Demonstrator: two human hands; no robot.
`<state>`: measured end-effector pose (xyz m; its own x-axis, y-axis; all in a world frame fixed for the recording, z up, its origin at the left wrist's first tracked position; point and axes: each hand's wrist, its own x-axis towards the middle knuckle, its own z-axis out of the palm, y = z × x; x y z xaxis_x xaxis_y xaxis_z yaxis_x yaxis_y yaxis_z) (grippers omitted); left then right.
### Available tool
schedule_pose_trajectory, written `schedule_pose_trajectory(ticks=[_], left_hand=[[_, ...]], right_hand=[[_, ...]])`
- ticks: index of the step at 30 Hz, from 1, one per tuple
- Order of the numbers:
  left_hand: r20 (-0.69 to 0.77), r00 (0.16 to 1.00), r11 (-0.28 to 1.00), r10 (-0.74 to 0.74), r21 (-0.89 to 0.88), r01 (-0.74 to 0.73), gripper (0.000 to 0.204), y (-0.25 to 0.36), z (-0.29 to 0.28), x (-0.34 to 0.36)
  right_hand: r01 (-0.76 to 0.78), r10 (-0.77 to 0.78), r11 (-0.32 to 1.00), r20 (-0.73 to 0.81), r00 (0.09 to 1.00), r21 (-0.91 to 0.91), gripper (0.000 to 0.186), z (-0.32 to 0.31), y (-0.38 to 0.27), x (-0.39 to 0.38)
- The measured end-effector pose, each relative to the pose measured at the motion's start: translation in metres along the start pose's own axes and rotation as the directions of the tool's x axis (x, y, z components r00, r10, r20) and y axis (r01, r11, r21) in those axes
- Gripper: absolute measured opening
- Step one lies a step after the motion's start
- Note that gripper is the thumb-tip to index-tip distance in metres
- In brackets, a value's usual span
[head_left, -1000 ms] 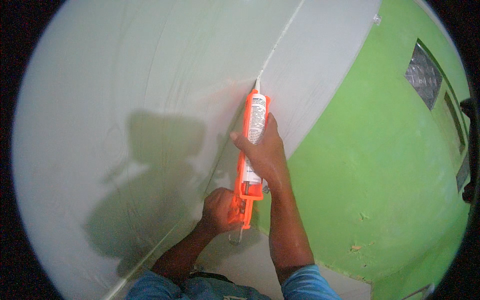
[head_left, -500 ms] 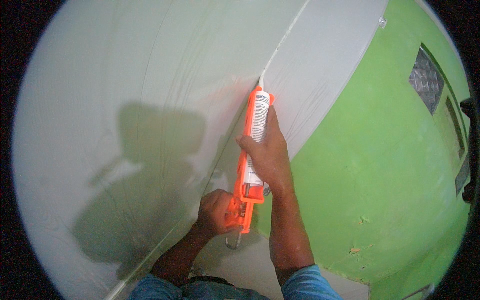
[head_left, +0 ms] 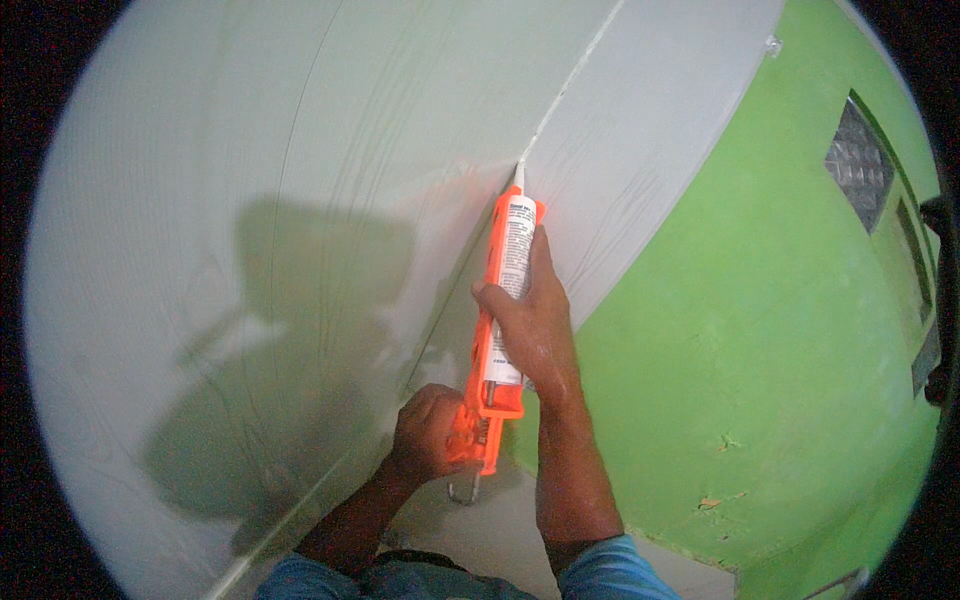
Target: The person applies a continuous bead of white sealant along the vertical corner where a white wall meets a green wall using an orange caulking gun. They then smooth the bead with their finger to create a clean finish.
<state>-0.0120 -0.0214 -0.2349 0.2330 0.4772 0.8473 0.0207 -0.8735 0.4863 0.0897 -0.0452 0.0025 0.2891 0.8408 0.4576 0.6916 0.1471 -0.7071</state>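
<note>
My right hand (head_left: 530, 330) is closed round the barrel of an orange caulking gun (head_left: 492, 400) loaded with a white tube (head_left: 516, 240), thumb across it. My left hand (head_left: 427, 430) is wrapped round the gun's trigger handle at the lower end. The tube's white nozzle (head_left: 520, 175) touches a seam in a pale panelled surface (head_left: 170, 230). A narrow white bead (head_left: 565, 87) runs along that seam from the nozzle up and to the right. A dark shadow of the person and gun falls on the panels left of my hands.
A green wall (head_left: 680, 390) with flaking patches fills the right side, holding a framed opening with a patterned pane (head_left: 857, 165). A small pale fitting (head_left: 773, 47) sits at the panels' upper right edge. A pale trim line (head_left: 290, 525) crosses the lower left.
Compared with half a second ago, the gun, nozzle and both hands are slightly lower along the seam, with white bead above the tip. My grip looks the same.
</note>
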Motion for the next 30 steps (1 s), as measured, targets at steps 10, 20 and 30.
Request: schedule_pose_trajectory(ticks=[10,20,30], left_hand=[[-0.108,0.992,0.995,0.063,0.089,-0.053,0.093,0.002,-0.001,-0.008],[-0.092,0.989,0.978,0.111,0.187,-0.093,0.069,-0.008,-0.002,-0.006],[-0.078,0.991,0.977,0.106,0.193,-0.089,0.060,-0.012,-0.009,-0.005]], right_hand=[[0.134,-0.133,0.990,-0.029,0.991,0.038,0.107,0.003,0.015,-0.002],[0.102,-0.102,0.995,0.004,0.995,0.020,0.107,0.000,0.015,-0.005],[0.022,-0.021,1.000,0.024,1.000,-0.023,0.108,0.003,0.013,0.000]])
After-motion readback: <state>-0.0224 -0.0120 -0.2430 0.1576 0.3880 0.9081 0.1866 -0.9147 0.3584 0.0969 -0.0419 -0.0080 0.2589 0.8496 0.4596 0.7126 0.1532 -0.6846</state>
